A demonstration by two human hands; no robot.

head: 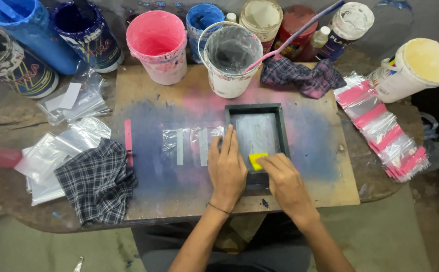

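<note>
While fingers pinch it, yellow squeegee (257, 160) looks small, blocky.

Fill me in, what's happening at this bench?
A person works a small dark-framed printing screen on a stained wooden board. The left hand presses flat on the frame's left edge, over a clear plastic pouch. The right hand pinches a small yellow squeegee block on the mesh. Paint buckets stand behind; a row of pink-topped clear pouches lies to the right.
</note>
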